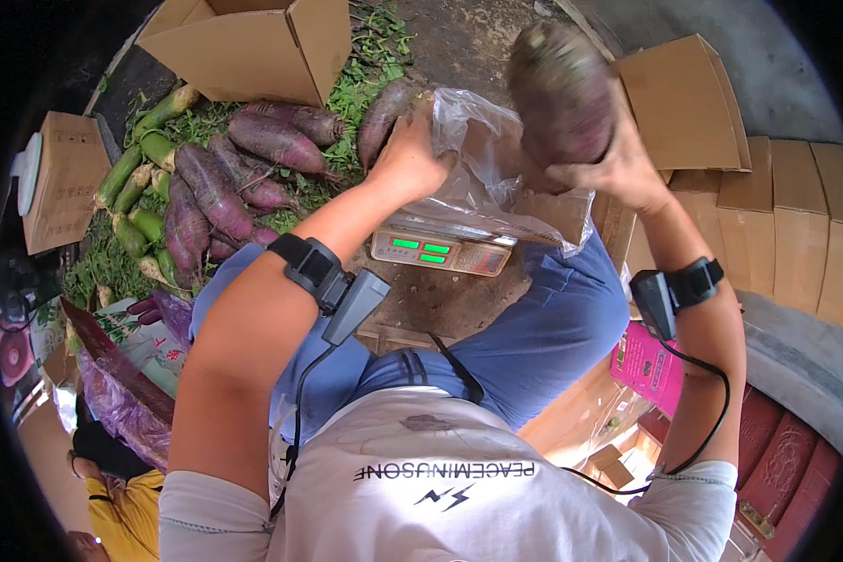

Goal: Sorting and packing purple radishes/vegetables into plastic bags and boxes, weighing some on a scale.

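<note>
My right hand [608,165] grips the lower part of a large purple radish [562,91], blurred and raised over the right side of an open cardboard box lined with a clear plastic bag [481,190]. That box stands on a digital scale [440,251] with lit green displays, between my knees. My left hand [413,158] is at the left rim of the box, by the bag's edge, and touches or lies against another purple radish [386,116]; whether its fingers grip the radish or the bag is unclear. Left of it lies a heap of purple radishes [214,190].
Green radishes [123,179] and loose leaves [102,270] lie at the left. An open cardboard box [232,53] stands at the upper left, a smaller box [67,183] beyond. Cardboard boxes [773,218] line the right. A person in yellow [126,509] is at the lower left.
</note>
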{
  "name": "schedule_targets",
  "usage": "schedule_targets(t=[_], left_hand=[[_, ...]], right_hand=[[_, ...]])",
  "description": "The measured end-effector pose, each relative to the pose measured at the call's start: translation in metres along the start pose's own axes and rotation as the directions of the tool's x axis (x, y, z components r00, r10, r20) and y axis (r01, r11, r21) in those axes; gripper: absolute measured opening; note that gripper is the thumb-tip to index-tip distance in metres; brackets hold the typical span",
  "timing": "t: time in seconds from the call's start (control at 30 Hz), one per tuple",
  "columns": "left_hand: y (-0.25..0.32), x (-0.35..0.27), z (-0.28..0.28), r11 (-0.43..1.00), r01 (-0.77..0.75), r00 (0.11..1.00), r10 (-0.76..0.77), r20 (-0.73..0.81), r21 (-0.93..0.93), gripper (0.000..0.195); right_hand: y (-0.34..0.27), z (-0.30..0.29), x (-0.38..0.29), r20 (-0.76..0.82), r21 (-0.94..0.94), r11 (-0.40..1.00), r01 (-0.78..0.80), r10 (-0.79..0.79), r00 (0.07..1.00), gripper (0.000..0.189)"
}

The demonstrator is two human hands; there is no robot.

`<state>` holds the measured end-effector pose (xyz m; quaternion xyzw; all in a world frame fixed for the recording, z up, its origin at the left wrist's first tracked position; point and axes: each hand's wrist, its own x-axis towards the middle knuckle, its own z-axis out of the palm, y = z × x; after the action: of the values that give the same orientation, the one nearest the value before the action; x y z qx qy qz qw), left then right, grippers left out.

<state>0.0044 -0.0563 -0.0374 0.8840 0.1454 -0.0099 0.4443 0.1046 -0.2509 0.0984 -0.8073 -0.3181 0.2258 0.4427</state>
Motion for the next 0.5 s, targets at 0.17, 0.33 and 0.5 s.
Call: schedule_targets(t=[0.17,0.33,0.5], left_hand=[[0.002,0.001,0.011,0.983,-0.006,0.992,-0.017,-0.122,-0.183,0.063],[0.006,-0.006,0.017,0.975,-0.059,0.981,0.017,-0.193,-0.213,0.061],[0.018,-0.012,0.029,0.985,-0.047,0.974,0.008,-0.226,-0.169,0.060]], right_hand=[[0.070,0.019,0.004,0.229,-0.052,0.998,-0.023,0.034,0.973,0.092],[0.109,0.040,0.018,0.424,-0.345,0.937,-0.061,0.214,0.880,0.093],[0.143,0.068,0.029,0.541,-0.480,0.876,-0.051,0.342,0.768,0.093]])
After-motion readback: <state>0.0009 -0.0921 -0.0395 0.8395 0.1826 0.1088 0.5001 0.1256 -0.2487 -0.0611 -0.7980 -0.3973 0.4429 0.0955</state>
